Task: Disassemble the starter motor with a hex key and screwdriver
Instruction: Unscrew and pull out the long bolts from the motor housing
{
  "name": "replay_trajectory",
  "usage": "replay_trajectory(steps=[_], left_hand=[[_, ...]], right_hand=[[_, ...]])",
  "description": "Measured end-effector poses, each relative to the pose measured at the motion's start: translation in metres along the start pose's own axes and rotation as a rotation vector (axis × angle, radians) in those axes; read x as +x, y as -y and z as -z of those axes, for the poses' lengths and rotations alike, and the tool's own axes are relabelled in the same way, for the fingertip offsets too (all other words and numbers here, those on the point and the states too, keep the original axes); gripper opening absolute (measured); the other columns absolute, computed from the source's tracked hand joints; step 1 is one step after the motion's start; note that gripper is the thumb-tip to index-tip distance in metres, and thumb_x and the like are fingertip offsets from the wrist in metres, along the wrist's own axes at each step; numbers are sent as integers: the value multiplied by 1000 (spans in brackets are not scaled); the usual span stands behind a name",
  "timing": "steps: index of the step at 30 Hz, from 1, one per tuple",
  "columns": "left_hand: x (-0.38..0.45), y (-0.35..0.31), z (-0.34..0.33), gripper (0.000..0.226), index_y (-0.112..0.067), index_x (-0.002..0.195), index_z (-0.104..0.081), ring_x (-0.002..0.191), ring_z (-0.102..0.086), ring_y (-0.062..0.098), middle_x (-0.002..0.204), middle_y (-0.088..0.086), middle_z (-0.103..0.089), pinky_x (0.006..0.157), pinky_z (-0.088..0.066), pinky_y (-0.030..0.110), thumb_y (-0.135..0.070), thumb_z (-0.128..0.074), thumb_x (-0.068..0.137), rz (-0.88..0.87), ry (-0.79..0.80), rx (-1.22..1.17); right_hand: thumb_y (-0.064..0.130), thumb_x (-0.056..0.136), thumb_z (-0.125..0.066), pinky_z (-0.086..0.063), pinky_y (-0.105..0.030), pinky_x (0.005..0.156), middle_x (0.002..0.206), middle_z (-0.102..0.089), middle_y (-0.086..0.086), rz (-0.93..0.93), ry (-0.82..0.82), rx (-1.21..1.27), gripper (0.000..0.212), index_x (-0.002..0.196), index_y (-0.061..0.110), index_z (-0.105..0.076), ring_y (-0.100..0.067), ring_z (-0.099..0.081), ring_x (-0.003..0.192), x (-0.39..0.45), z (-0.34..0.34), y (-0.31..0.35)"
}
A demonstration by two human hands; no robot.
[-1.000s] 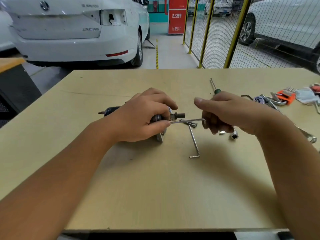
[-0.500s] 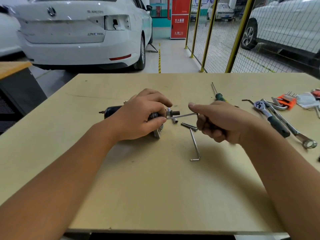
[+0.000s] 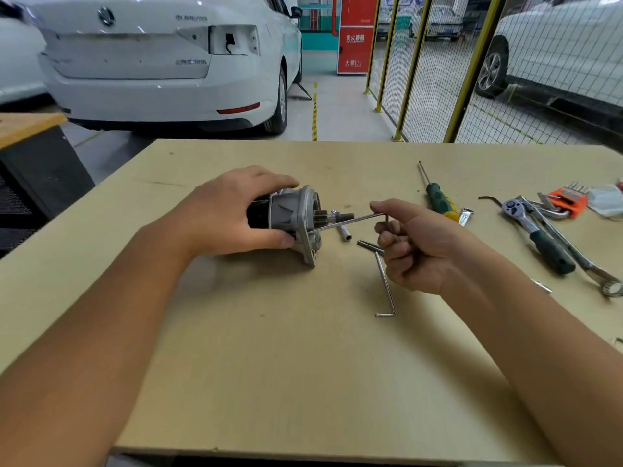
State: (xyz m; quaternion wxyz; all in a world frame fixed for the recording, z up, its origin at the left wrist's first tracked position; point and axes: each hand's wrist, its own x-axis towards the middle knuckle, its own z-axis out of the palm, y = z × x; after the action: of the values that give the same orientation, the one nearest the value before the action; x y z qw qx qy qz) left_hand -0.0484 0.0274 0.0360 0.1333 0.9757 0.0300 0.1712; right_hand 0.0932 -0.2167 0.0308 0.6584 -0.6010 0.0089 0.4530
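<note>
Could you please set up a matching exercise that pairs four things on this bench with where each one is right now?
Things:
1. starter motor
2. hex key with its tip at the motor
3. screwdriver
4. second hex key

Places:
A. lying on the table, nearer the person than the right hand
B. gripped by the left hand
C. lying untouched beyond the right hand
D. pinched by the right hand

Pairs: 1-B, 2-D, 3-C, 4-A
</note>
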Motion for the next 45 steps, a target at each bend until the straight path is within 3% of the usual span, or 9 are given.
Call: replay_trajectory(steps=[6,18,22,28,32,37,40,45], left_hand=[[1,3,-4,85,-34,141,-60,120,-57,19,129,-11,-62,104,-47,49,-79,-65,68,34,35,-50],[5,-1,-12,90,-39,143,-56,120,-51,21,130,-11,-60,106,-45,49,-85,-57,66,106,13,-52],[5,-1,-14,91,-40,144,-55,120,-50,20,130,-12,-58,105,-45,49,-87,-54,66,121,9,-37],[5,1,-14,93,-41,144,-55,118,-51,21,130,-10,-59,104,-46,49,-88,-57,64,112,2,-31],[5,2,-12,101,-41,145,-54,119,-49,18,132,-12,-58,103,-42,38,-83,-69,54,98,32,-31],[3,2,-11,97,-34,142,-58,119,-52,18,130,-11,-61,103,-44,40,-74,-75,56,74,10,-57],[3,1,-11,96,-33,142,-59,119,-52,18,129,-11,-61,104,-44,42,-74,-74,56,76,8,-64],[3,1,-14,96,-38,141,-58,119,-51,16,130,-15,-60,102,-47,47,-79,-71,56,103,-2,-60]], right_hand=[[36,95,-65,-25,-11,30,51,-49,6,-26,36,282,42,60,15,-55,-2,-36,31,0,-11,-6],[28,99,-54,-25,-14,30,49,-44,5,77,-44,156,35,67,15,-51,-5,-31,31,5,-9,-6],[24,99,-54,-27,-18,34,50,-47,0,243,-127,5,32,69,12,-55,-10,-31,35,6,-10,-8],[31,104,-54,-40,-28,44,58,-59,-4,548,-40,-527,40,79,3,-65,-15,-42,46,0,10,5],[28,102,-59,-43,-34,52,62,-66,-5,706,3,-754,36,84,-1,-70,-18,-45,53,2,25,13],[9,95,-67,-43,-37,53,67,-68,-10,964,18,-1015,14,83,14,-73,-19,-48,50,7,38,17],[8,95,-68,-40,-33,49,62,-66,-6,968,72,-859,13,92,16,-78,-20,-45,49,10,39,16],[27,100,-61,-36,-27,46,55,-50,-4,640,217,-307,28,98,3,-76,-15,-33,47,11,23,7]])
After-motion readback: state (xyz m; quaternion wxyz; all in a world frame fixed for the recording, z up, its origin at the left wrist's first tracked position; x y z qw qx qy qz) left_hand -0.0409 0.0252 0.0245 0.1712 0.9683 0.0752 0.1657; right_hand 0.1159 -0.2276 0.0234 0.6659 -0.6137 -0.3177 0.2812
